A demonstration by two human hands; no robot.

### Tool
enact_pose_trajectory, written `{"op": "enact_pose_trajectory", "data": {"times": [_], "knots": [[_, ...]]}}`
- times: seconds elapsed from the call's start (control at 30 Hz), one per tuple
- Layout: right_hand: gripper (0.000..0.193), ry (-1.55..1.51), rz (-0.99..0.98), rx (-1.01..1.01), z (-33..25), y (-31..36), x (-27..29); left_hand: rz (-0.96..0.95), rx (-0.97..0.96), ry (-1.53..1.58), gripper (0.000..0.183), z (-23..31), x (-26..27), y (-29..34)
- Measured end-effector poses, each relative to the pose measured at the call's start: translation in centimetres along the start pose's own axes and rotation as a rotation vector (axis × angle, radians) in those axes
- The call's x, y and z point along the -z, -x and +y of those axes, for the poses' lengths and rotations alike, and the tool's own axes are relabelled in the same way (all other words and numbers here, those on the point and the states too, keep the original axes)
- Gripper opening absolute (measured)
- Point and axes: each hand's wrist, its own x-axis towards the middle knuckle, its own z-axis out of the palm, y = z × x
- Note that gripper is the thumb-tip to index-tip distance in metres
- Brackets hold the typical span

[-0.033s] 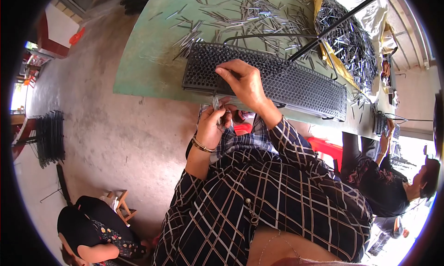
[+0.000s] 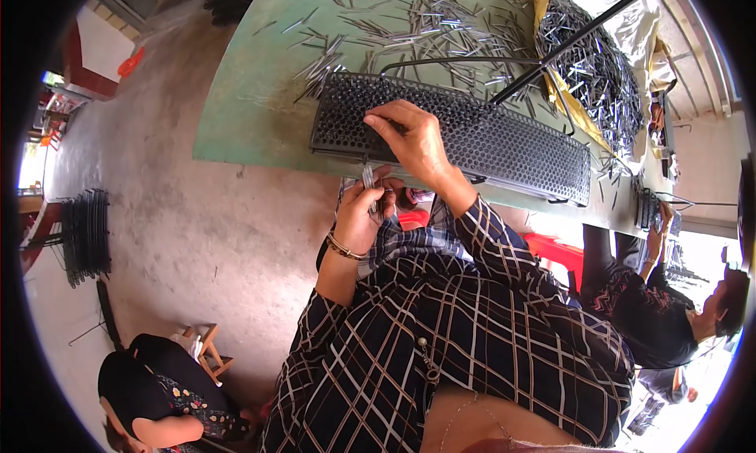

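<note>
A long black perforated metal panel (image 2: 496,150), its top full of round holes, lies along the near edge of the green table. Over its left part is my right hand (image 2: 421,142), thumb and forefinger pinched together near the holes. Whatever sits between those fingertips is too small or hidden to make out. My left hand (image 2: 364,205) is just below the panel's near left edge, closed around a small bundle of thin metal strips (image 2: 368,176). The strips stick up out of its fingers toward the panel.
Many loose dark strips (image 2: 441,32) lie scattered on the green table (image 2: 236,114). A yellow-edged sack (image 2: 591,67) heaped with strips stands at the far right. A black rod frame (image 2: 524,83) crosses the panel. One person (image 2: 654,311) is at right, another (image 2: 165,390) lower left.
My right hand has shifted very slightly to the left over the perforated panel. My left hand stays where it was with the strips.
</note>
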Motion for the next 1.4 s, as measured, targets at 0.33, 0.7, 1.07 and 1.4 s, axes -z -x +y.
{"op": "enact_pose_trajectory", "data": {"times": [0.33, 0.7, 1.07, 1.4], "knots": [[0.014, 0.279, -0.026, 0.376, 1.9, 0.4, -1.9, 0.043, 0.034, -0.048, 0.038, 0.1, 0.0, 0.6], [0.014, 0.404, -0.051, 0.407, 1.5, 0.4, -1.9, 0.025, 0.029, -0.058, 0.033, 0.3, -0.4, 0.9], [0.015, 0.425, -0.144, 0.422, 1.2, 0.4, -1.2, -0.032, 0.022, -0.165, 0.022, 0.0, -0.4, 0.8], [0.015, 0.396, -0.119, 0.282, 1.6, 0.8, -1.7, -0.055, 0.137, -0.148, 0.026, 1.4, -1.1, 1.5]]}}
